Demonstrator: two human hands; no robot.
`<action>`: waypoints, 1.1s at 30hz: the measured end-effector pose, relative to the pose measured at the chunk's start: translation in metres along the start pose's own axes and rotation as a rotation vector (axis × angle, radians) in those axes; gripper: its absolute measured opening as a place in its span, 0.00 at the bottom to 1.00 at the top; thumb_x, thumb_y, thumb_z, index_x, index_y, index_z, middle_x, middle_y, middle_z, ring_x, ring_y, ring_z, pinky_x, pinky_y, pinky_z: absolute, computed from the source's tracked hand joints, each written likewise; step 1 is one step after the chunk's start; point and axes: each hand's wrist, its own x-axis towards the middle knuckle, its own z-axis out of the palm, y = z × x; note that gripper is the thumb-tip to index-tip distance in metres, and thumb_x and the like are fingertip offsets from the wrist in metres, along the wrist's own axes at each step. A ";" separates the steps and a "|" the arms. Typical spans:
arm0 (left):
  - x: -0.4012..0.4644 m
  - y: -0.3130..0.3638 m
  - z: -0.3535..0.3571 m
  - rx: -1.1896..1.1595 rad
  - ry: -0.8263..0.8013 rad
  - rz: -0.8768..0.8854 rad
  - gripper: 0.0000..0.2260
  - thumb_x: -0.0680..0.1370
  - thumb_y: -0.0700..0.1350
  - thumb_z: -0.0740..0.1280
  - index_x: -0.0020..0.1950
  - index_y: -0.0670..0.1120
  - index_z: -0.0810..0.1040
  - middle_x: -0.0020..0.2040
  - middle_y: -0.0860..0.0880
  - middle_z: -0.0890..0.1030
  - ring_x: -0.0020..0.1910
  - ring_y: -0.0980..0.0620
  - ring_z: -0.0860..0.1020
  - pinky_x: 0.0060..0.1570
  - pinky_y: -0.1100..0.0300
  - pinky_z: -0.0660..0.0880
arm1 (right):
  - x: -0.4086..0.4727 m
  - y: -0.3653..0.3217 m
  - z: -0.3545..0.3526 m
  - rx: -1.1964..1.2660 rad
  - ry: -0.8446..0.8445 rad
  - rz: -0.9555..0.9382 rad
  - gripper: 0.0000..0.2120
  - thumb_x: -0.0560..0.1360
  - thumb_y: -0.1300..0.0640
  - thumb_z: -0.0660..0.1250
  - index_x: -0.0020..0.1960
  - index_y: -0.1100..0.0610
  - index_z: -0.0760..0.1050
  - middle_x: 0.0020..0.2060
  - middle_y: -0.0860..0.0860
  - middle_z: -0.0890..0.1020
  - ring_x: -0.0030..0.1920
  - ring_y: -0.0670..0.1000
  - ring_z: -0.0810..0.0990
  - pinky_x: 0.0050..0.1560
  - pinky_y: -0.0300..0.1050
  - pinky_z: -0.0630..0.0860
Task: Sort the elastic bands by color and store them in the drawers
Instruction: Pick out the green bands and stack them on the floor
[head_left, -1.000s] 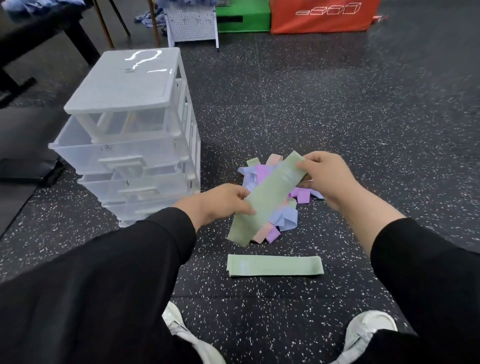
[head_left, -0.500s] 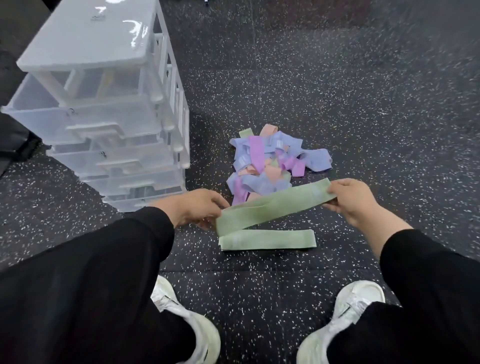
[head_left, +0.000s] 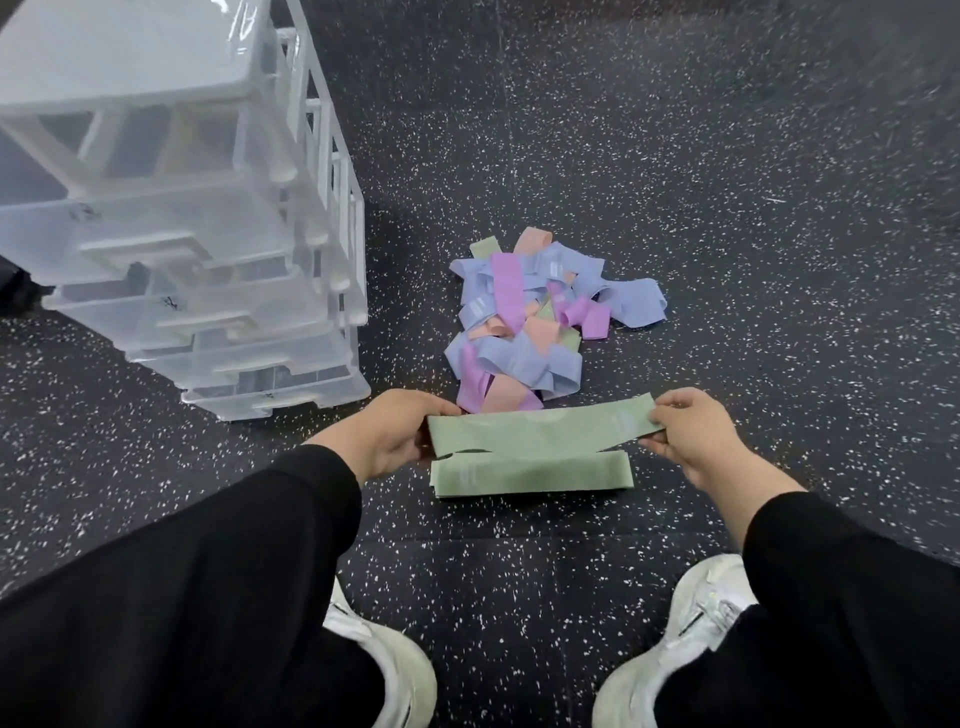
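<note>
A flat sage-green elastic band is being held stretched between both hands, the left hand pinching its left end and the right hand pinching its right end. It is hovering over a second green band lying on the speckled black rubber floor. Just beyond, a mixed pile of blue, purple and peach bands is lying beside the clear plastic drawer unit.

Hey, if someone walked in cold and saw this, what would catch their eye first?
Probably the green band stretched flat between the left hand and the right hand, low over a second green band lying on the speckled black floor. Just beyond sits a tangled pile of pastel bands in blue, purple, peach and green, and to its left a clear plastic drawer unit.
</note>
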 end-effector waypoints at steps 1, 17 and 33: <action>0.002 -0.001 0.001 -0.011 0.008 -0.005 0.13 0.81 0.32 0.59 0.44 0.40 0.82 0.39 0.43 0.82 0.36 0.48 0.78 0.32 0.60 0.77 | 0.001 0.002 0.001 0.000 -0.007 0.000 0.05 0.80 0.68 0.62 0.53 0.60 0.74 0.47 0.58 0.76 0.37 0.52 0.76 0.40 0.47 0.81; 0.027 -0.022 0.007 0.000 0.025 -0.015 0.04 0.79 0.33 0.68 0.48 0.40 0.81 0.44 0.42 0.82 0.44 0.47 0.80 0.50 0.51 0.81 | 0.014 0.022 0.005 -0.020 -0.019 0.015 0.05 0.81 0.65 0.64 0.49 0.59 0.78 0.53 0.60 0.80 0.41 0.54 0.80 0.40 0.44 0.83; 0.059 -0.059 0.013 0.512 0.279 0.097 0.08 0.77 0.36 0.66 0.46 0.49 0.78 0.45 0.44 0.81 0.46 0.40 0.83 0.44 0.44 0.84 | 0.024 0.056 0.010 -0.686 -0.030 -0.062 0.14 0.78 0.63 0.60 0.54 0.51 0.81 0.34 0.49 0.80 0.27 0.50 0.71 0.30 0.42 0.67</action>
